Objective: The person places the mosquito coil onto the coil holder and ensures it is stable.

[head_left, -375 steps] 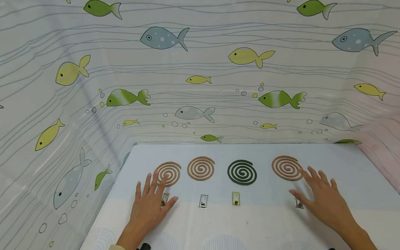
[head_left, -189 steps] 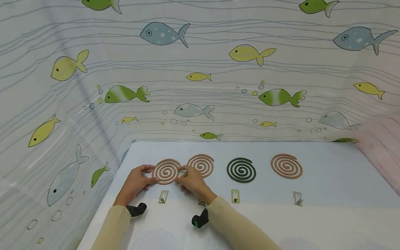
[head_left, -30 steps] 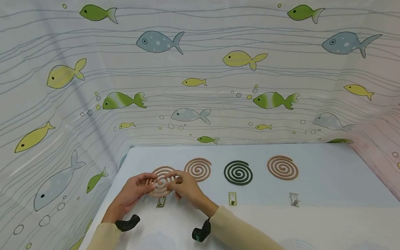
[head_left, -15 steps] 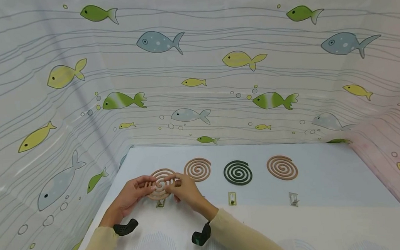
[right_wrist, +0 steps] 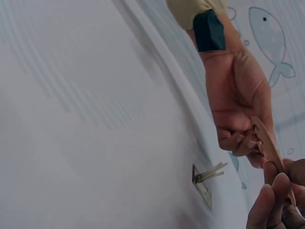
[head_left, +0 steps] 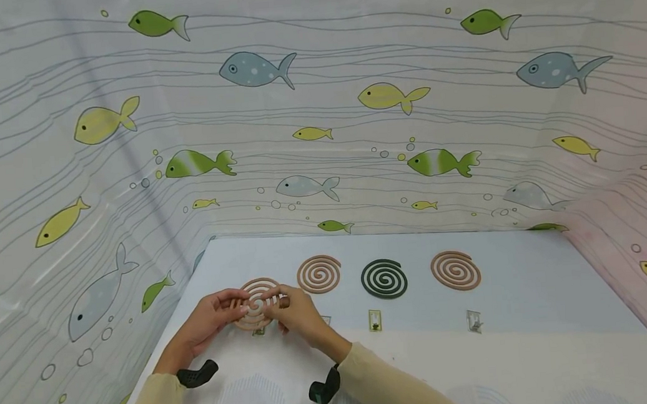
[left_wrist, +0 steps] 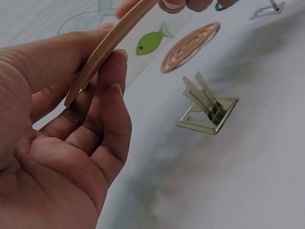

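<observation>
A brown mosquito coil (head_left: 246,327) is held up off the table, tilted, between both hands. My left hand (head_left: 205,323) pinches its left side between thumb and fingers, and my right hand (head_left: 303,316) pinches it from the right. Seen edge-on in the left wrist view, the coil (left_wrist: 108,45) is a thin curved strip across the left fingers. Just beyond and below it stands a metal coil stand (left_wrist: 209,109) with two raised prongs, apart from the coil. The coil hides most of that stand (head_left: 259,332) in the head view.
On the table (head_left: 532,287) behind lie two more brown coils, one left (head_left: 319,275) and one right (head_left: 456,271), with a dark green coil (head_left: 384,279) between. A gold stand (head_left: 375,320) and a silver stand (head_left: 474,321) sit nearer. Fish-printed sheeting (head_left: 348,156) walls the sides and back.
From spread open over the table, both hands came to the leftmost coil, gripped it and lifted it. Over the last second they have drawn it slightly nearer and left, over the stand.
</observation>
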Action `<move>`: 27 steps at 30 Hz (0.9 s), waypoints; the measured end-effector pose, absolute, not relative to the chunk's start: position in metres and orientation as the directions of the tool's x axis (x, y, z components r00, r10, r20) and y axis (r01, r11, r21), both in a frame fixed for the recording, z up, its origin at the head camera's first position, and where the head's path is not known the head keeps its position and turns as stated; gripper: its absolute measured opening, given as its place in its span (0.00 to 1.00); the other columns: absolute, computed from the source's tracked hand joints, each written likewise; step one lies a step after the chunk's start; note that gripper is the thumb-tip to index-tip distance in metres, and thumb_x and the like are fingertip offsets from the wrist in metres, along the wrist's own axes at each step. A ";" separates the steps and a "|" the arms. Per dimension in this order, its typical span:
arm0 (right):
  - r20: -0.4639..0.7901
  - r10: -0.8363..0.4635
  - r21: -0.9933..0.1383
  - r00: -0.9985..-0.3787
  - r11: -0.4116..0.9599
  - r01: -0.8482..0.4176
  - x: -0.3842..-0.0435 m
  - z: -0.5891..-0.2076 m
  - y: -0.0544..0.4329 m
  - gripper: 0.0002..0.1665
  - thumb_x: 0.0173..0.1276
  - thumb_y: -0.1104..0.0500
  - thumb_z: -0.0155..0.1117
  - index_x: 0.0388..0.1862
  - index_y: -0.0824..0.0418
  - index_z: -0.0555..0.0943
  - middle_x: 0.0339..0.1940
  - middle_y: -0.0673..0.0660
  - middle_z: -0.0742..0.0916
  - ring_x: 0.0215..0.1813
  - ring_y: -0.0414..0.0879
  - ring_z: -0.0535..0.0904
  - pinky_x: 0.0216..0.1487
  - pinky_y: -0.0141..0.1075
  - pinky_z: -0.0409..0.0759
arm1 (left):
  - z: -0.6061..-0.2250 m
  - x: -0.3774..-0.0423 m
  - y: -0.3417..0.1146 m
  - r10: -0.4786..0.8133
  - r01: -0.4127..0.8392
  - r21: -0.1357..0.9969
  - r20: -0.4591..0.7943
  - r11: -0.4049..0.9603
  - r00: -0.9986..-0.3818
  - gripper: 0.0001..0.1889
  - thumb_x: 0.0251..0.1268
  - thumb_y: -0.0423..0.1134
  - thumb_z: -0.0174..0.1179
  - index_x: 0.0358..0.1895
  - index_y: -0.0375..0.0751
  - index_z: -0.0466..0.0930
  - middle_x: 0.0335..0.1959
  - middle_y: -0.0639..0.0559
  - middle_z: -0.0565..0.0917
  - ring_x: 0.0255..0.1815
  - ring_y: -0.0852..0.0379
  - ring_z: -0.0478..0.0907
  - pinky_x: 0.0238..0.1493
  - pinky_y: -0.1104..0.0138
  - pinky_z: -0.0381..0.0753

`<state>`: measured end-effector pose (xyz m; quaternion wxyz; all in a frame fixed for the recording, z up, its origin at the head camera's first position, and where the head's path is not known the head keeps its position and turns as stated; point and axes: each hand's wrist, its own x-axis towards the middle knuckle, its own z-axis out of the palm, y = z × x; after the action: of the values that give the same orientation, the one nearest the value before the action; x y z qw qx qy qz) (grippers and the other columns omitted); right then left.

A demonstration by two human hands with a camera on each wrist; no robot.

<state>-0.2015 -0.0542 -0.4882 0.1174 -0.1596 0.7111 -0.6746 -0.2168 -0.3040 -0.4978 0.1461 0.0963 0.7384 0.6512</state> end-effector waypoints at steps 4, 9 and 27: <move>0.044 -0.388 -0.995 -0.921 0.061 -0.073 -0.199 -0.489 -0.056 0.15 0.71 0.60 0.70 0.55 0.57 0.85 0.29 0.71 0.86 0.14 0.40 0.71 0.20 0.38 0.74 | -0.497 -0.213 -0.305 0.334 -0.047 0.988 -0.094 0.145 -0.938 0.24 0.71 0.32 0.66 0.64 0.24 0.72 0.52 0.49 0.84 0.51 0.59 0.80 0.50 0.67 0.81; 0.050 -0.379 -0.993 -0.924 0.080 -0.087 -0.196 -0.490 -0.058 0.14 0.70 0.61 0.70 0.54 0.57 0.85 0.26 0.62 0.88 0.14 0.40 0.71 0.19 0.37 0.75 | -0.497 -0.210 -0.307 0.334 -0.034 0.984 -0.093 0.177 -0.938 0.23 0.70 0.34 0.67 0.63 0.26 0.75 0.53 0.48 0.83 0.53 0.59 0.80 0.52 0.68 0.81; 0.066 -0.366 -0.993 -0.928 0.064 -0.096 -0.188 -0.501 -0.063 0.15 0.69 0.62 0.70 0.54 0.60 0.85 0.24 0.69 0.85 0.13 0.38 0.70 0.17 0.30 0.70 | -0.496 -0.206 -0.313 0.366 -0.058 0.963 -0.155 0.262 -0.918 0.21 0.70 0.37 0.68 0.62 0.32 0.77 0.47 0.52 0.86 0.37 0.60 0.78 0.35 0.65 0.79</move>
<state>-0.1883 -0.0633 -0.5012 0.1015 -0.1597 0.7223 -0.6652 -0.2061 -0.3132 -0.4961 0.1767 0.0993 0.7743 0.5995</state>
